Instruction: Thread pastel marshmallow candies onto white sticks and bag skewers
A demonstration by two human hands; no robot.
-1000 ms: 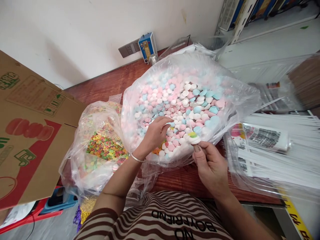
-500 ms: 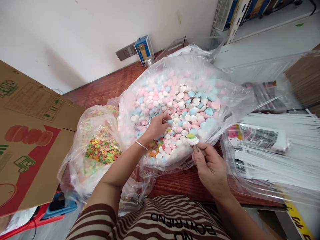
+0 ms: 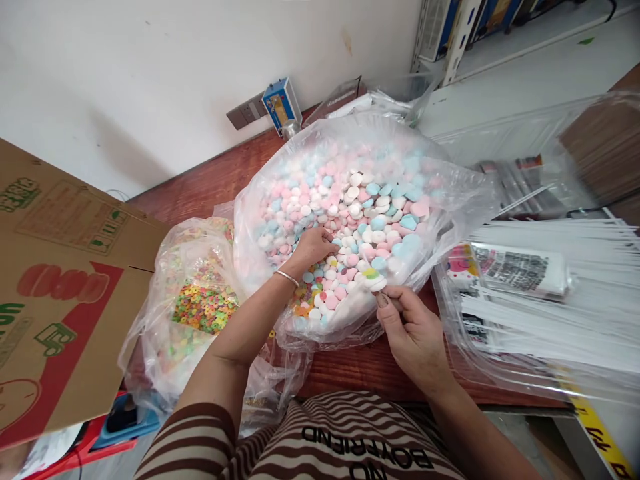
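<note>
A large clear plastic bag [image 3: 245,220] lies open, full of pink, white and light-blue disc candies [image 3: 355,193]. My left hand [image 3: 316,247] reaches into it from the left, a bracelet on the wrist. Its fingers are drawn together on the candies, and what they grip is hidden. Near the bag's front right rim, my right hand [image 3: 417,333] pinches a white disc candy [image 3: 375,283] between thumb and fingers. Small yellow and green pieces show on top of that disc. Among the discs by my left wrist lie small orange and yellow ring candies [image 3: 303,308].
Left of the big bag, another clear bag [image 3: 165,267] holds small colourful ring candies [image 3: 205,307]. A cardboard box [image 3: 65,280] stands at far left. On the right, a clear plastic tray [image 3: 453,353] holds white sticks [image 3: 540,320] and a printed packet [image 3: 523,270]. A blue device [image 3: 283,103] stands by the wall.
The whole view has shifted slightly. My left hand stays among the candies, with its fingers at nearly the same spot. My right hand still pinches the white disc.
</note>
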